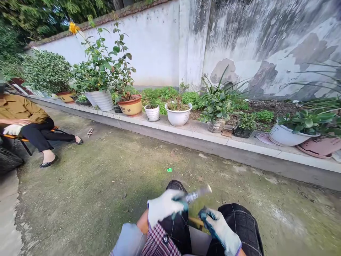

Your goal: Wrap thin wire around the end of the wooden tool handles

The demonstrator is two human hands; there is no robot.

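Note:
White work gloves with dark teal palms cover both hands. My left hand [167, 206], over my left knee, is closed around a slim silvery-grey rod [194, 195] with a pale round tip. The rod points up and to the right, blurred by motion, and its exact kind cannot be made out. My right hand [220, 225] hovers between the knees near my right thigh, thumb and fingers pressed together. Whatever it pinches, if anything, is hidden by the dark fingertips. The two hands are apart.
A low tiled ledge [149, 124] runs across ahead, lined with potted plants such as a white pot [178, 115] and a yellow-brown pot [131, 106]. A green scrap [169, 170] lies on the concrete. At left sits another person [25, 110] wearing a white glove.

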